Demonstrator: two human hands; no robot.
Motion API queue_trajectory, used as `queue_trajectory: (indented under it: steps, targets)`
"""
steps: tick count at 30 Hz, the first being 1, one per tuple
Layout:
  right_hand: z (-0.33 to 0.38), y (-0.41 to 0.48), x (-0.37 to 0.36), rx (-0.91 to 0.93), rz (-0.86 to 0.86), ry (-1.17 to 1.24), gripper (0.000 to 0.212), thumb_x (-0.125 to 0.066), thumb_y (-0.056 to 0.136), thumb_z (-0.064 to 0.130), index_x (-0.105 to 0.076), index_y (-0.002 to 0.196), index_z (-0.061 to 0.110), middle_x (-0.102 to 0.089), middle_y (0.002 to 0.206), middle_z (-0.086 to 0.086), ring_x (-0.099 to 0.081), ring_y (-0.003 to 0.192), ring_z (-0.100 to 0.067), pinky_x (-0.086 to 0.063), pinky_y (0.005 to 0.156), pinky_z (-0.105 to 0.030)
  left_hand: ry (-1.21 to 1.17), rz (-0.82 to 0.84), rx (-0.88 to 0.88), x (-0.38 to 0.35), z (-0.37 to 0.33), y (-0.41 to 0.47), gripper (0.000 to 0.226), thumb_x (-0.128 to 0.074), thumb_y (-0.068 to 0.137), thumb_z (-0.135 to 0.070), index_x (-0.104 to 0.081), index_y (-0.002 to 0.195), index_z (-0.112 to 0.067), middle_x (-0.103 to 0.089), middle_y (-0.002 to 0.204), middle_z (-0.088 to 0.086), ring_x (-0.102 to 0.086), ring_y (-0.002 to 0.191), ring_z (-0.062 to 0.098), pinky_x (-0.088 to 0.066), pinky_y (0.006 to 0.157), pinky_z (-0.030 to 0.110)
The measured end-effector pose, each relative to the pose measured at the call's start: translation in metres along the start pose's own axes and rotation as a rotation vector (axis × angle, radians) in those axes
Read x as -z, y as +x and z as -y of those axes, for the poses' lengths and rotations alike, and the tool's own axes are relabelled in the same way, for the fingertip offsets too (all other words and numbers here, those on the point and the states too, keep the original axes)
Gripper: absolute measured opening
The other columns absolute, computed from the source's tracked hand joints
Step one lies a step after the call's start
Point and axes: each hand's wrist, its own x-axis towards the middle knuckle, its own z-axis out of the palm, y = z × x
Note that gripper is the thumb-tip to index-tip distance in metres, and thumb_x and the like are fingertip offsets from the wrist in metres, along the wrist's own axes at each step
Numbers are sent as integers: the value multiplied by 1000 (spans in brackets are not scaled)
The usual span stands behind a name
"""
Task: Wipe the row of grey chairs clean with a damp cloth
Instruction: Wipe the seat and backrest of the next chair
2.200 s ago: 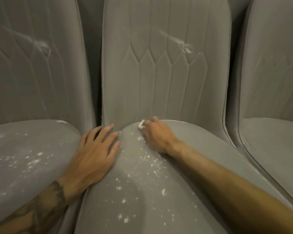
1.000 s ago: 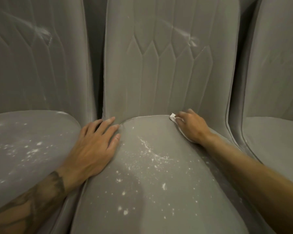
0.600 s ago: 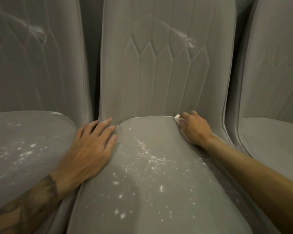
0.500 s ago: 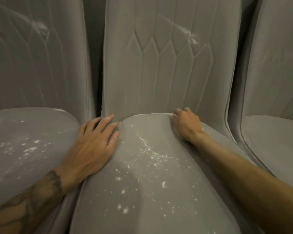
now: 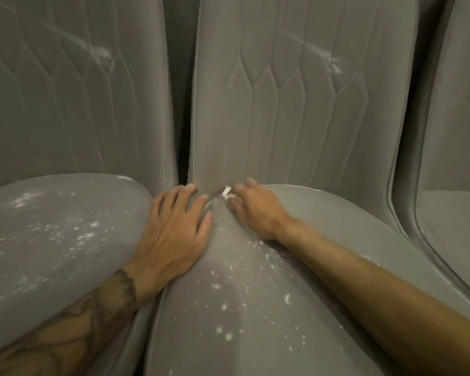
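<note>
Nearest, a tattooed left forearm (image 5: 65, 335) lay along the seam where the left seat (image 5: 52, 240) and the middle seat (image 5: 255, 316) met edge to edge, and the bare right forearm (image 5: 377, 289) crossed the middle seat from the lower right. Loose white specks (image 5: 228, 335) dotted the front and centre of the middle seat, and more lay scattered over the left seat. Farther in, the left hand (image 5: 174, 232) rested flat with its fingers spread, straddling the two seat edges, its fingertips reaching the foot of the middle backrest (image 5: 296, 104). Just beside it, the right hand (image 5: 255, 210) had its fingers curled round a small white cloth (image 5: 226, 191), of which only a corner showed, pressed into the back left corner of the middle seat where cushion met backrest. The two hands were close but apart. To the right, the right seat (image 5: 456, 226) sat beyond a narrow channel. Beyond, the left backrest (image 5: 65, 118) and the middle backrest rose with a dark gap (image 5: 179, 104) between them; pale smears (image 5: 101, 54) marked both quilted panels.
</note>
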Motion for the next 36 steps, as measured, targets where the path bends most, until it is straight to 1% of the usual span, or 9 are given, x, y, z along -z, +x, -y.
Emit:
queue_trajectory:
  steps: [2,4,9,15,21,26,31,33,36]
  targets:
    - [5,-15,0,133,41,44,26,-43,105,39,-59,112,21,-53,105,-2,-57,96,-26,-42,85,-36,-17,-6,21,2,0,0,49,-30,104,-47,-53,141,-23,-39,152,4,-36,141,22,-27,119,44]
    - [-6,-15,6,143,72,25,24,-44,105,38,-59,114,21,-51,105,-2,-57,96,-26,-42,85,-36,-20,-9,31,4,3,-1,49,-31,104,-47,-51,142,-23,-36,152,3,-35,141,22,-28,120,44]
    - [-11,19,6,-124,45,-94,28,-41,106,32,-52,117,8,-51,118,-16,-56,107,-40,-42,89,-44,35,54,-20,10,18,1,56,-24,104,-51,-45,149,-27,-35,158,-5,-31,146,15,-22,123,41]
    - [13,-5,-6,150,100,32,23,-43,103,43,-52,114,24,-52,108,-1,-56,96,-25,-42,81,-36,53,50,-61,10,31,-7,52,-23,107,-42,-40,155,-29,-32,163,-6,-30,148,13,-24,122,41]
    - [16,23,2,-3,86,-55,26,-44,105,33,-55,120,14,-52,117,-11,-57,104,-36,-45,91,-44,30,49,-53,10,28,-10,54,-24,105,-35,-39,156,-26,-32,165,-2,-28,150,14,-22,125,42]
    - [29,-10,-6,257,155,66,22,-42,103,45,-54,106,27,-51,101,4,-53,86,-15,-46,78,-35,51,36,-58,10,28,-11,52,-27,105,-31,-42,155,-24,-35,164,1,-31,150,18,-25,124,43]
    - [14,14,2,-9,76,-36,26,-44,105,37,-55,118,17,-52,112,-7,-57,99,-31,-45,86,-40,30,65,-42,8,29,-9,57,-20,105,-43,-36,158,-28,-32,165,-3,-23,153,13,-19,127,42]
    - [26,10,-5,50,29,-23,26,-42,106,38,-55,115,17,-53,109,-6,-57,95,-28,-45,83,-39,20,58,-41,9,29,-9,58,-20,105,-45,-38,157,-28,-33,164,-4,-22,153,13,-18,127,41]
    - [30,-17,-8,237,70,54,22,-37,105,46,-50,104,28,-50,100,6,-51,86,-14,-43,79,-33,15,59,-36,9,27,-9,59,-17,105,-47,-39,157,-29,-34,164,-4,-23,153,13,-19,127,42]
